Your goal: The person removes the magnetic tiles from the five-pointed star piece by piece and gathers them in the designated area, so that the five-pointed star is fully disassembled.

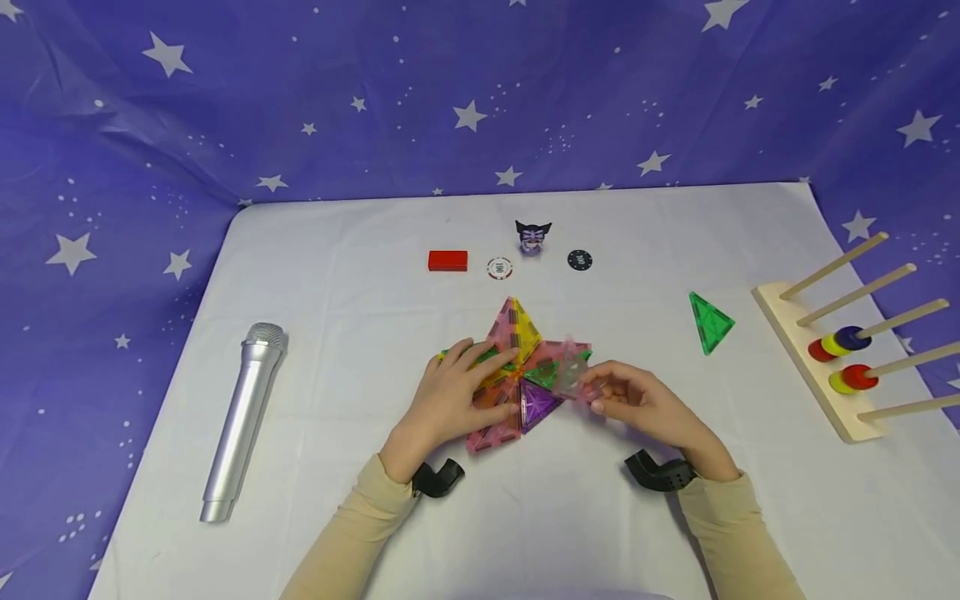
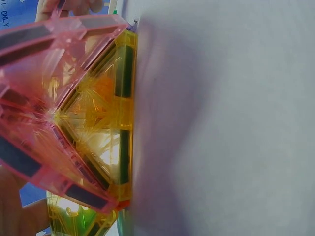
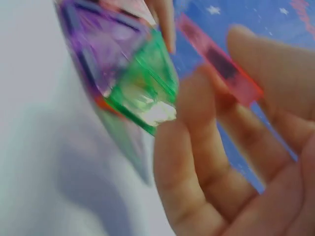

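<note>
Translucent magnetic tiles form a star-shaped build on the white table, with a yellow tile at its far point and a purple tile at the near right. My left hand lies over the build's left side, fingers spread across the tiles and thumb reaching toward the middle. Between thumb and fingers, my right hand pinches a pink tile, raised at the build's right side. It overlaps a green tile in the head view. Pink and yellow tiles stand close up in the left wrist view.
A loose green triangle tile lies right of the build, before a wooden peg board with coloured rings. At left lies a silver microphone. Behind sit a red block, two chips and a small dark figurine.
</note>
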Motion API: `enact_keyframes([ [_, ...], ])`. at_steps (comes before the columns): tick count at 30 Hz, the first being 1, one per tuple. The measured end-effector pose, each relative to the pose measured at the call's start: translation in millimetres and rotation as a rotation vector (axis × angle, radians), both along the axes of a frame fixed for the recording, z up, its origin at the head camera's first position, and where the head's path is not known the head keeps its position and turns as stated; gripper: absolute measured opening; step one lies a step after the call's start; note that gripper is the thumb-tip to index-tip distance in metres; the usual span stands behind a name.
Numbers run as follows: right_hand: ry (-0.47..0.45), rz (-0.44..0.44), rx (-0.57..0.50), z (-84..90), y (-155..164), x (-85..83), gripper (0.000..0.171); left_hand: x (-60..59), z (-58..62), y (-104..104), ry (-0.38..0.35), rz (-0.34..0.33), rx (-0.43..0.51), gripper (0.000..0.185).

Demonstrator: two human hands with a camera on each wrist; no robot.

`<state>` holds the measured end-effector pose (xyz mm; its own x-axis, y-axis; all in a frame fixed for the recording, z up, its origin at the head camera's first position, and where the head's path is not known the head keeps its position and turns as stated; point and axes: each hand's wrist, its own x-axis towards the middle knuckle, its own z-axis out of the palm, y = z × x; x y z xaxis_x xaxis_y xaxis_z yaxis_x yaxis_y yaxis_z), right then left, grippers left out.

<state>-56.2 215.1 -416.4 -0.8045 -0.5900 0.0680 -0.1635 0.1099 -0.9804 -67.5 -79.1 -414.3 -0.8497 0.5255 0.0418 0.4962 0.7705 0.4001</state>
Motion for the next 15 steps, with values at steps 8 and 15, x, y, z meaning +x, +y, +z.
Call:
enact_keyframes([
  [8, -0.065, -0.420, -0.105, -1.2, 36, -15.9, 0.040, 0.2, -0.1, -1, -0.011, 0.007, -0.013, 0.069],
  [15, -0.134, -0.520, 0.101, -9.8, 62, -33.7, 0.048, 0.8, 0.4, 0, -0.008, 0.003, -0.021, 0.069],
])
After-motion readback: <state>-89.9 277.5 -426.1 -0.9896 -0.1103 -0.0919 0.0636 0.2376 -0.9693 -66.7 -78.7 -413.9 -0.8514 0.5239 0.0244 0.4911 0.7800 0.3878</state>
